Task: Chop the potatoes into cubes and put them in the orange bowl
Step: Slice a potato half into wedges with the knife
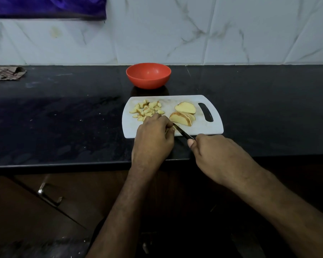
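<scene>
Pale yellow red-skinned potato slices [183, 117] next: curl left hand [153, 133] fingertips back over hidden piece, keep right hand [212, 151] wrapped round black knife [183, 132], cut even strips crosswise

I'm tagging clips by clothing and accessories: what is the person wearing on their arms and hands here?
Nothing shows on either. The left hand and the right hand are bare, with no gloves, rings, watch or bracelets in view. Both forearms are uncovered up to the bottom edge of the picture, so no sleeve appears.

Orange bowl [148, 75], white cutting board [209, 130], black counter [64, 118], white-veined tiles [175, 34].
</scene>
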